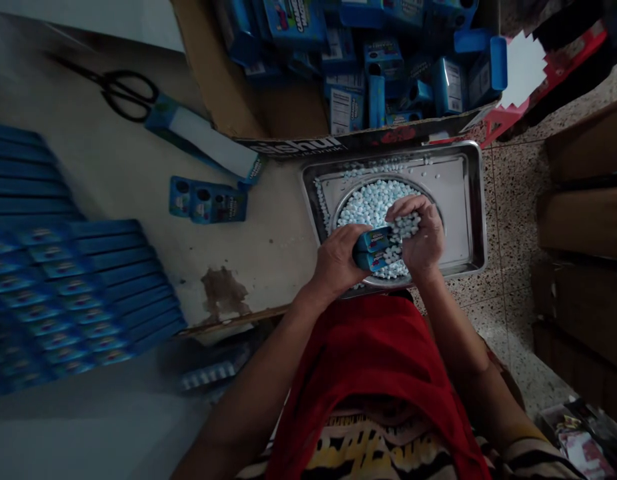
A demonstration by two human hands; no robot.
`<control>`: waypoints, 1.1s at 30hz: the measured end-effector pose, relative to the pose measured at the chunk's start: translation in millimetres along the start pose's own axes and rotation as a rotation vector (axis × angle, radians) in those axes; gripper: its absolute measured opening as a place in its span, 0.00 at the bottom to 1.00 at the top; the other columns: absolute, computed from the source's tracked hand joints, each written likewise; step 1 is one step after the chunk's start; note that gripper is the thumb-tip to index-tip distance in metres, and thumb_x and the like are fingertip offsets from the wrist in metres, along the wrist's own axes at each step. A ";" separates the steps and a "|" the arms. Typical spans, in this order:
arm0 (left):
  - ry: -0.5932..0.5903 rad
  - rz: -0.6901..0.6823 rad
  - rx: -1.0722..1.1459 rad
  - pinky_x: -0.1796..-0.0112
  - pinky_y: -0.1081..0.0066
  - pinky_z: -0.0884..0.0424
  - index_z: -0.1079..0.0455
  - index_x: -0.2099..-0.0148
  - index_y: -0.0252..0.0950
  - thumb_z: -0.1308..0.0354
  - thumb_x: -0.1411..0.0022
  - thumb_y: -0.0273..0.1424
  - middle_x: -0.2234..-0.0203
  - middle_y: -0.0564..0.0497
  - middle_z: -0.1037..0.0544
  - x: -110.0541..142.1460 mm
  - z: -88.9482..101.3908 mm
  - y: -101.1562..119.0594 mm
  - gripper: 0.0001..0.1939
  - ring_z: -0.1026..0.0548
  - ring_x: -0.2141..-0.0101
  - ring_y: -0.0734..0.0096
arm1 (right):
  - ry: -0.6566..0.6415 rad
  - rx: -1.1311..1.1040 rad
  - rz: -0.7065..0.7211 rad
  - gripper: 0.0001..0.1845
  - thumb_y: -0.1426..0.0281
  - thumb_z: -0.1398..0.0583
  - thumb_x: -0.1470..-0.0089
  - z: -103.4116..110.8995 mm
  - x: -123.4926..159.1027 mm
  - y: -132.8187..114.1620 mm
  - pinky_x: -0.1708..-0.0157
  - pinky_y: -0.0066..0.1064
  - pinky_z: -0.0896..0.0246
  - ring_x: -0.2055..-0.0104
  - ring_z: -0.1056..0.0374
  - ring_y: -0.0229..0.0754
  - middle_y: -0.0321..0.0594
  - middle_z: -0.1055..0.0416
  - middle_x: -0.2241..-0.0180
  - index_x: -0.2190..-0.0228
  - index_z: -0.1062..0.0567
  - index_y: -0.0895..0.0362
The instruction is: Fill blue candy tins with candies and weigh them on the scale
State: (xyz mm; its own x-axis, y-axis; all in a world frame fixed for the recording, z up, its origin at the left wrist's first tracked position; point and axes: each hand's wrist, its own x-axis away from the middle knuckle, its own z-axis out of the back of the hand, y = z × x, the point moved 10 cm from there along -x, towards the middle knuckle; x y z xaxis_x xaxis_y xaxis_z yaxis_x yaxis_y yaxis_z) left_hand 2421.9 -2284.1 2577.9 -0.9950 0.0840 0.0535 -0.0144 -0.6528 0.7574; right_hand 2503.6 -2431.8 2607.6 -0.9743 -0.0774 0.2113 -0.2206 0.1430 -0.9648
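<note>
My left hand (341, 259) is closed around two small blue boxes (372, 249), held side by side over a round metal bowl (441, 230). The bowl is heaped with small pale blue-white candies (375, 200). Cupped beside the boxes' right ends, my right hand (424, 239) holds a scoop of the same candies. Some candies lie at the ends of the boxes, between them and my right palm. The bowl stands in a rectangular steel tray (461, 250) with loose candies scattered along its far and left sides.
An open cardboard box (288, 110) full of blue boxes stands behind the tray. On the table lie black scissors (131, 93), a long blue carton (198, 137) and small blue boxes (213, 202). Stacked blue boxes (78, 293) fill the left; brown cartons (583, 220) stand right.
</note>
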 end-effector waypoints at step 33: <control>0.232 0.161 0.327 0.46 0.54 0.17 0.27 0.36 0.43 0.19 0.45 0.50 0.43 0.45 0.16 42.7 21.6 -50.4 0.40 0.15 0.47 0.50 | -0.517 1.226 0.292 0.21 0.54 0.33 0.36 -4.6 -21.9 118.3 0.42 0.56 0.30 0.43 0.30 0.62 0.54 0.22 0.46 0.48 0.19 0.54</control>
State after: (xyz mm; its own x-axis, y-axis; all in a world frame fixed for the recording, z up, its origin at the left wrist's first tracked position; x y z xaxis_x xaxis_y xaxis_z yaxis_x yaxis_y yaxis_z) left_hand 2382.2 -2231.3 2556.0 -0.9783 -0.1954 0.0689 0.1381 -0.3676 0.9197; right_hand 2498.6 -2408.6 2489.5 -0.7907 -0.5919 0.1566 0.4337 -0.7220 -0.5391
